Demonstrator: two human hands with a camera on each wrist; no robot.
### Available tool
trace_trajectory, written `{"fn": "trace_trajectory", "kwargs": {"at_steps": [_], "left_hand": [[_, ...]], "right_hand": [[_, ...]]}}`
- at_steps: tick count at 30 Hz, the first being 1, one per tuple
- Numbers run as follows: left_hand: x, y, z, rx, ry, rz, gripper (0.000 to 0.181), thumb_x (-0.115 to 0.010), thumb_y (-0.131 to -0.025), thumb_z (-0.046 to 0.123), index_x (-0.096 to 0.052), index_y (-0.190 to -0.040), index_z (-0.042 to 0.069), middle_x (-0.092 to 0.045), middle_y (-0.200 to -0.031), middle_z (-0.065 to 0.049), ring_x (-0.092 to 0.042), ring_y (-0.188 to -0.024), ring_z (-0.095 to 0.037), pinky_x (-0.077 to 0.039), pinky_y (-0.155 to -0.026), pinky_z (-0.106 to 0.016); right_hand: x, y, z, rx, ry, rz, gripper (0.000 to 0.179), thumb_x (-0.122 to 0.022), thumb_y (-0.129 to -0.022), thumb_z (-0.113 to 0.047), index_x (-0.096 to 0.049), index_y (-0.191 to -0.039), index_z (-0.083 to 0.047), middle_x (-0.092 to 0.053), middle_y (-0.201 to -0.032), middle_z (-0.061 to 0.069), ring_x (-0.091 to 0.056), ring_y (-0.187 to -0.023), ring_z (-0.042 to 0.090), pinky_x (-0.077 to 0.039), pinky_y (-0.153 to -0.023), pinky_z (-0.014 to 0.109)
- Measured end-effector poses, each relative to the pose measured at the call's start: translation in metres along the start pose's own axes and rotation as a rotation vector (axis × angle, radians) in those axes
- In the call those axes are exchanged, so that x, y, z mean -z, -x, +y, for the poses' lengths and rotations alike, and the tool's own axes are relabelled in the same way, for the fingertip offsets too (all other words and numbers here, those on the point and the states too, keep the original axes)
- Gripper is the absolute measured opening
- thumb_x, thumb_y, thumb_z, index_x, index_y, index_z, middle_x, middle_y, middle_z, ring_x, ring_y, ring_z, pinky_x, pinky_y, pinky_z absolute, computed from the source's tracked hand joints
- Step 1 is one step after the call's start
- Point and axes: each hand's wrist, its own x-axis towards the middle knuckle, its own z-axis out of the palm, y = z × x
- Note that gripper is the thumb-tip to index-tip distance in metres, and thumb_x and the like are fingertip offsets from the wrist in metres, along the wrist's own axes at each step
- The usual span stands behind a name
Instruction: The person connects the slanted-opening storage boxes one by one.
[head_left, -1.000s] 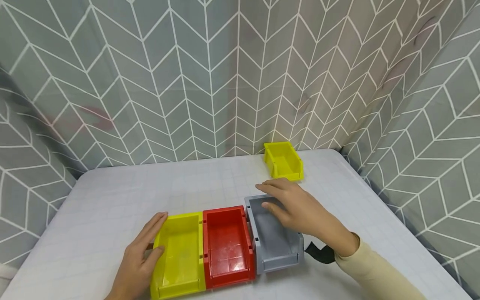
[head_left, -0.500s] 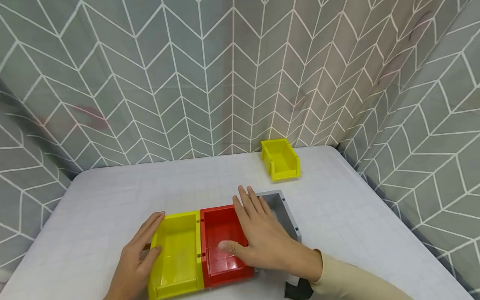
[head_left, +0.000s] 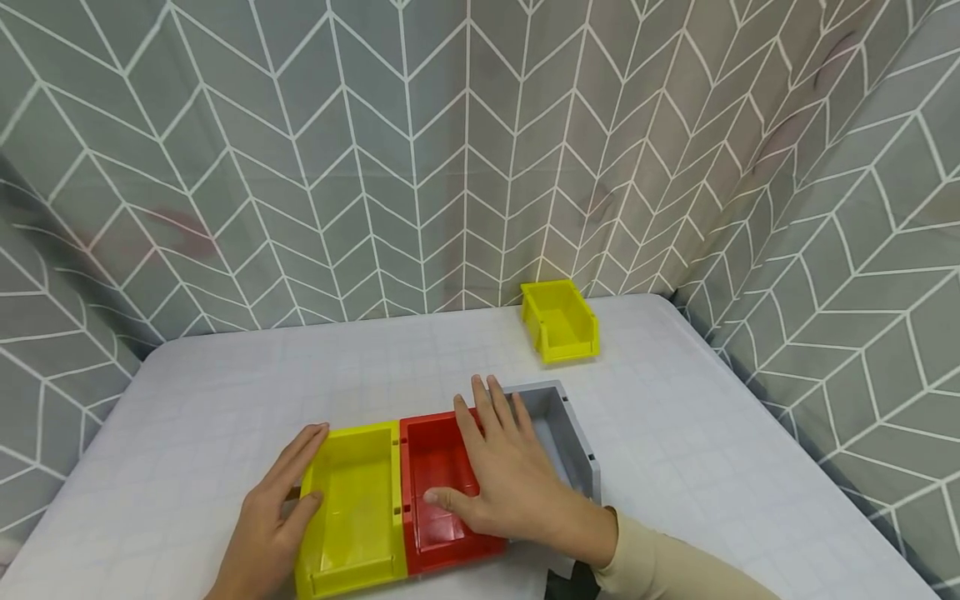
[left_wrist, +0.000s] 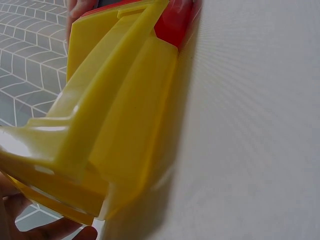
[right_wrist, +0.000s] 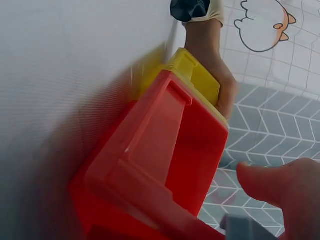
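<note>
On the white-covered desk (head_left: 247, 379), on the side nearest the camera, the left hand (head_left: 262, 525) is laid along the outer left wall of a yellow bin (head_left: 352, 500), its fingers extended toward that bin's far left corner and its thumb placed at the left rim; nothing is seen to be clasped by it. Against the yellow bin's right side a red bin (head_left: 435, 462) is set, and the row is continued by a grey bin (head_left: 558, 425), by which the desk's far edge is approached slightly more closely. The right hand (head_left: 517, 483) is held flat with fingers spread over the adjoining sides of the red and grey bins, nothing being gripped; whether they are touched by the palm cannot be told. Beyond the row, a second yellow bin (head_left: 561, 321) is placed near the desk's far edge, toward its far right corner.
</note>
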Motion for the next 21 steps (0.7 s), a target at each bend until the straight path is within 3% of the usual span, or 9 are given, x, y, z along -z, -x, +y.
{"fn": "trace_trajectory", "kwargs": {"at_steps": [8,15,21], "left_hand": [[0.0002,-0.0001,0.0004,0.007,-0.012,-0.004,0.077,-0.061,-0.098,-0.003,-0.036,-0.163,0.029,-0.037,-0.165,-0.006,-0.041,-0.142,-0.016,-0.055,-0.083,-0.027],[0.0,-0.0003,0.0016,0.008,-0.016,-0.001,0.077,-0.062,-0.097,-0.003,-0.037,-0.163,0.029,-0.037,-0.165,-0.005,-0.044,-0.141,-0.026,-0.055,-0.082,-0.029],[-0.0013,-0.0005,0.0017,0.016,-0.03,-0.011,0.078,-0.061,-0.098,-0.003,-0.035,-0.164,0.03,-0.037,-0.165,-0.004,-0.04,-0.143,-0.015,-0.055,-0.084,-0.029]], "right_hand": [[-0.0039,-0.0005,0.0008,0.02,0.033,0.017,0.1,-0.068,-0.089,-0.064,-0.034,-0.161,-0.003,-0.012,-0.171,0.02,-0.006,-0.155,0.042,-0.009,-0.12,0.064],[-0.0054,0.0,0.0007,0.02,0.077,0.017,0.097,-0.068,-0.09,-0.062,-0.036,-0.16,-0.003,-0.012,-0.17,0.021,-0.007,-0.155,0.042,-0.01,-0.12,0.064],[-0.0057,-0.0003,0.0003,0.016,0.099,0.022,0.097,-0.069,-0.089,-0.062,-0.037,-0.16,-0.004,-0.013,-0.17,0.02,-0.007,-0.155,0.041,-0.011,-0.12,0.064]]}}
